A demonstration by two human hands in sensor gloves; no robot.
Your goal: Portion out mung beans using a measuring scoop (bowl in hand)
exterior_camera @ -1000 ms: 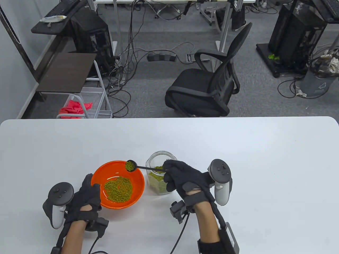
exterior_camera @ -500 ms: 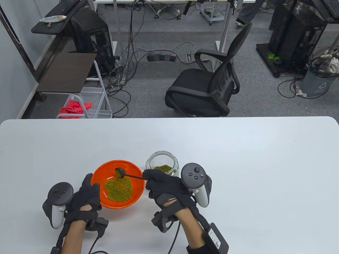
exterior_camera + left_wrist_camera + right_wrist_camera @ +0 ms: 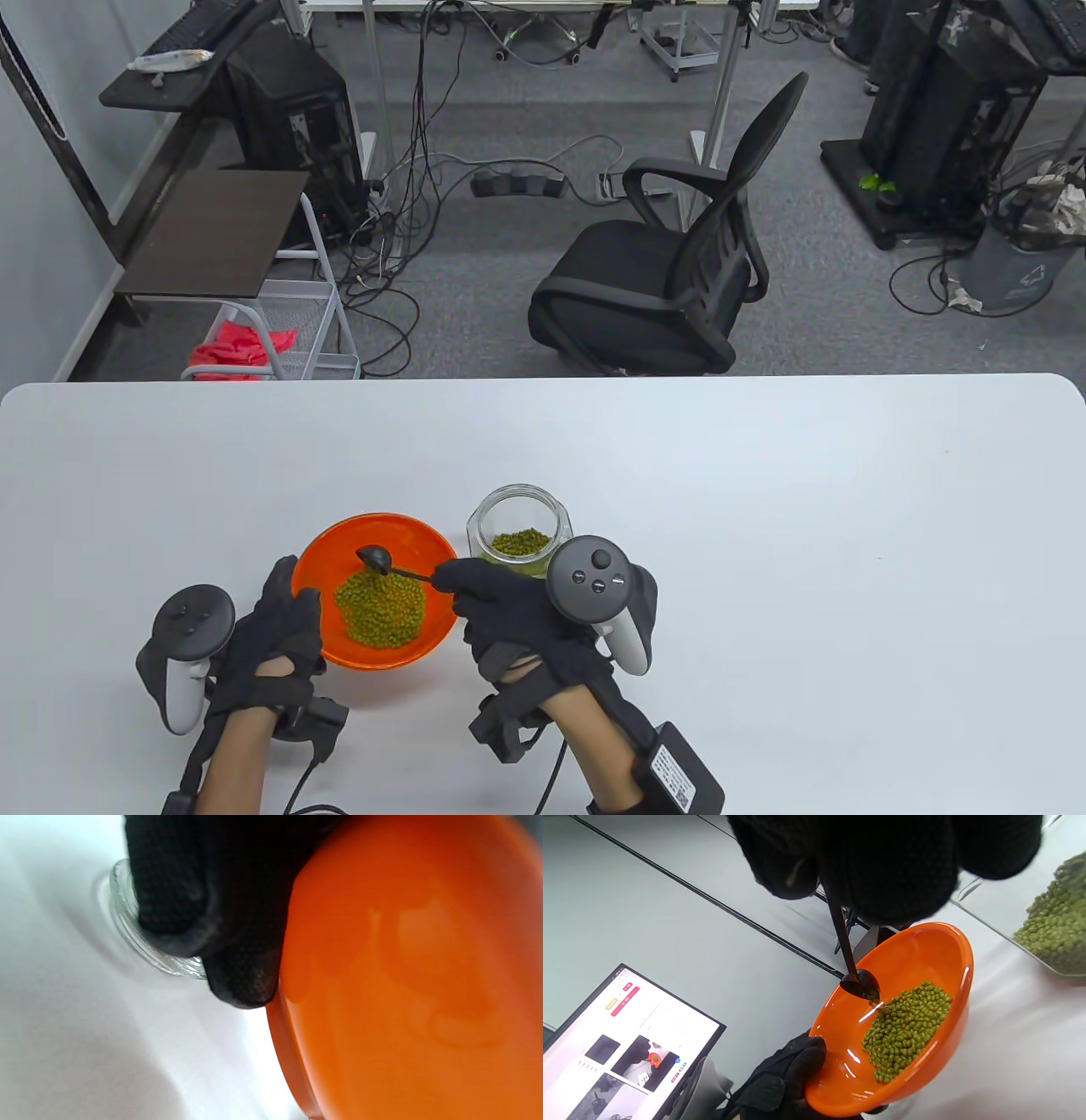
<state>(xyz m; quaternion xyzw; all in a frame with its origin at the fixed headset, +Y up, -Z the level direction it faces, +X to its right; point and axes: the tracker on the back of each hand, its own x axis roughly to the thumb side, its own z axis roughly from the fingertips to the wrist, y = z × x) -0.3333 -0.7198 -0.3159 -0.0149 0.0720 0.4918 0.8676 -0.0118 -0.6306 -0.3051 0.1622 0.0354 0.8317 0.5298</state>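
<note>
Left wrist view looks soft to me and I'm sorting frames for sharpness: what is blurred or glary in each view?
Left wrist view: the orange bowl and gloved left hand fill the frame out of focus, with smeared highlights. Right wrist view: the right hand is a dark blur, the mung beans sharp, the rim glinting. Table view: even light, crisp throughout.

The bowl (image 3: pixel 377 590) is held above the table (image 3: pixel 764 509), the jar (image 3: pixel 519 543) set just right of it, the scoop (image 3: pixel 375 558) turned over inside it.
</note>
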